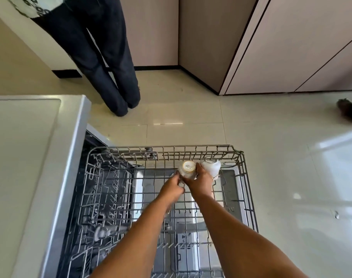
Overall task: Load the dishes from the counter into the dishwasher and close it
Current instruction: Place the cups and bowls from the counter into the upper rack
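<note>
Both hands, left hand (172,186) and right hand (199,182), clasp an upturned cup (188,170): light, smooth, breakable, best gripped round its sides.

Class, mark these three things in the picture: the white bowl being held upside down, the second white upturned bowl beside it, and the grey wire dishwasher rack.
White upturned bowl in both hands (188,169), head view, on its side wall.
Second white upturned bowl (212,167), head view, on its side.
Grey wire dishwasher rack (195,147), head view, on its far rim.

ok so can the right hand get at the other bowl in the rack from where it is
Probably yes. The right hand sits right beside the second bowl at the rack's far corner, nothing between them, but it is busy holding the first bowl with the left hand.
</note>
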